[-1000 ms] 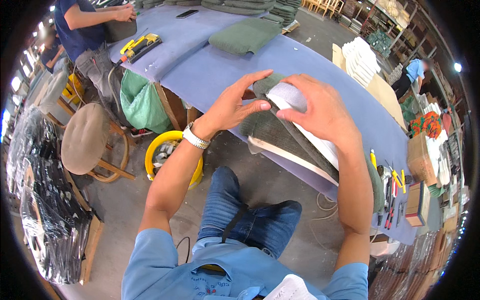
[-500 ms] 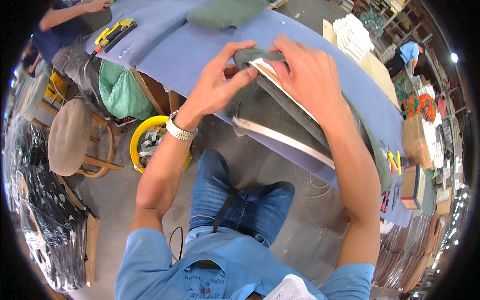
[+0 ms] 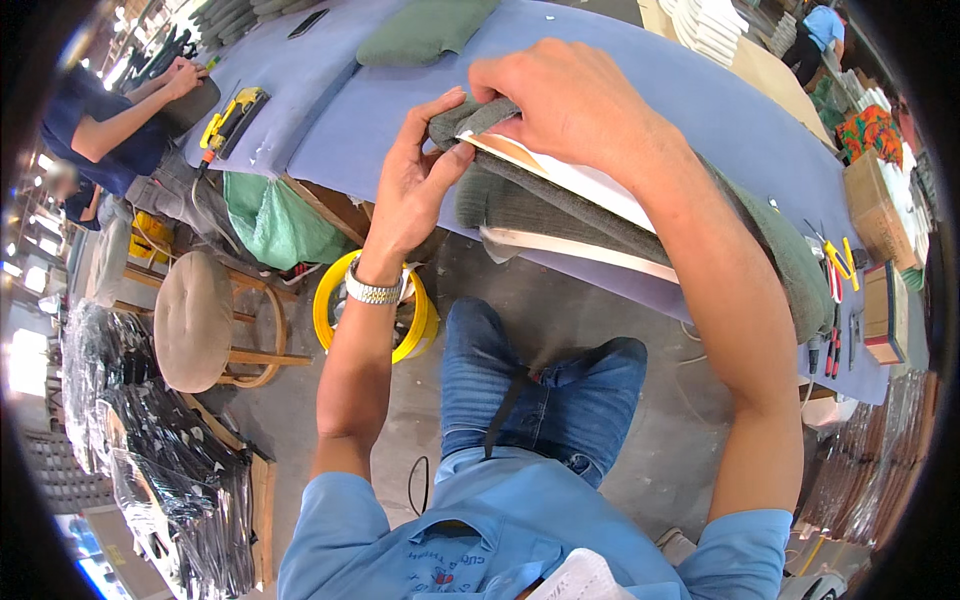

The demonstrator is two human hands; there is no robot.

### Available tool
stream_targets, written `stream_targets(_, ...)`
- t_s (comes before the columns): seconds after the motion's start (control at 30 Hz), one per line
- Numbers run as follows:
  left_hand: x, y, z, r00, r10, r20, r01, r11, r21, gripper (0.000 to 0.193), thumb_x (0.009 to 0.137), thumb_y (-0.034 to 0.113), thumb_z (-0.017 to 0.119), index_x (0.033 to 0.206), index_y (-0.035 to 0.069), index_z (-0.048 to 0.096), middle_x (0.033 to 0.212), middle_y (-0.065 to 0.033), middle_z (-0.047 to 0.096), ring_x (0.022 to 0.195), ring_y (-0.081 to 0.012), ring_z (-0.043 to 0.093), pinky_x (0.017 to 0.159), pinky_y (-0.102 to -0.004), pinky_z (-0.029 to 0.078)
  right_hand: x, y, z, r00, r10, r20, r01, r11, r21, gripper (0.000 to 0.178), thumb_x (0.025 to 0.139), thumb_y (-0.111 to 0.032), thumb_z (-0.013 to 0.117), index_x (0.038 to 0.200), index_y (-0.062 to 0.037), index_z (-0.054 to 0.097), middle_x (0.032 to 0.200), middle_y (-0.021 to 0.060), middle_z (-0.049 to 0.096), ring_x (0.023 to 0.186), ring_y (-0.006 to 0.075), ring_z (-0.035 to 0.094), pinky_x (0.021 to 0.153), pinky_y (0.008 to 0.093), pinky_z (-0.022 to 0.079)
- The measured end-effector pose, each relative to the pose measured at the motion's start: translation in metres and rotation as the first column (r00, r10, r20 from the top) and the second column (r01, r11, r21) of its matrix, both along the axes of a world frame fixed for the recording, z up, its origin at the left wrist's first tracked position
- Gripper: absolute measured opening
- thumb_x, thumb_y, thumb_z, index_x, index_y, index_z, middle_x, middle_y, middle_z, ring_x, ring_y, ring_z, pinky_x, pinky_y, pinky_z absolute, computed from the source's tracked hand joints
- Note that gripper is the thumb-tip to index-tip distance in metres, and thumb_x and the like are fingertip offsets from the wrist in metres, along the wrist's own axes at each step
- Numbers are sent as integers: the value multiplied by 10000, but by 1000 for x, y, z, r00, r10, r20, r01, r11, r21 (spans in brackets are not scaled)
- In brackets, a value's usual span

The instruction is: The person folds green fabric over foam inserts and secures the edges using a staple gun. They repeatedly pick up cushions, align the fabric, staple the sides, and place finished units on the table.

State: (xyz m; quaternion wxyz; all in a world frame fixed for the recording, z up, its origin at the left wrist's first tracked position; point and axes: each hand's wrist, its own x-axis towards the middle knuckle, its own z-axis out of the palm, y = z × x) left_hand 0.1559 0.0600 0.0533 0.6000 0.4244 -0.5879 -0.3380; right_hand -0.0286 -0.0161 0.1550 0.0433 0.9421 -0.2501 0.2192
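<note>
A long padded panel wrapped in dark green-grey fabric (image 3: 590, 215) rests at the near edge of the blue-covered table (image 3: 335, 120). White and wood-coloured layers show along its open side. My left hand (image 3: 425, 175) grips the panel's folded left end between thumb and fingers. Arched over that same end, my right hand (image 3: 575, 105) pinches the turned fabric edge; its fingertips are partly hidden. Beneath lies a second green-grey piece with a pale edge strip (image 3: 570, 245). Another green fabric piece (image 3: 425, 32) lies flat farther back on the table.
A yellow staple gun (image 3: 232, 120) lies at the table's left, near a co-worker (image 3: 115, 135). Yellow-handled pliers (image 3: 840, 262) and other tools lie at the right end. Below left stand a yellow bucket (image 3: 425, 335) and a round padded stool (image 3: 195, 320). Wrapped stacks (image 3: 190, 460) fill the lower left.
The view has swung leftward, so the scene sits farther right. My right hand has tipped over the panel's end, its fingers curled onto the fabric edge. My left hand keeps its grip.
</note>
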Motion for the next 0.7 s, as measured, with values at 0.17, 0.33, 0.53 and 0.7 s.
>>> stream_targets(0.17,4,6,6,999,22,33,-23,999,27,540,984,107,645,1491,47,470,1351,-116,581,1063,-164,645,957,-315,515,6,7,0,1000,-28,6,28,1000,-5,251,785,-285,799,981,-137,752,848,133,749,856,358,737,691,480,576)
stream_targets(0.33,-3,0,11,995,28,91,-27,1000,-14,524,992,141,657,1475,48,479,1335,-109,592,1065,-163,641,955,-322,514,-10,3,-1,999,-4,41,6,999,-32,239,785,-307,790,960,-151,746,849,134,750,840,362,737,700,481,581)
stream_targets(0.53,-8,0,17,876,168,453,-64,970,-236,516,1013,213,659,1453,-9,505,1424,-144,571,1283,-247,548,1081,-377,450,-44,21,4,995,-9,103,8,1000,17,271,826,-336,767,1030,-165,715,900,105,746,887,358,716,704,503,549)
stream_targets(0.7,-6,-6,21,683,413,603,-158,889,-430,422,1018,265,685,1348,6,630,1328,-147,662,1228,-265,603,1093,-375,426,-161,84,5,796,-41,604,156,978,-139,254,964,-322,687,1103,-114,732,969,89,766,803,267,730,739,420,585)
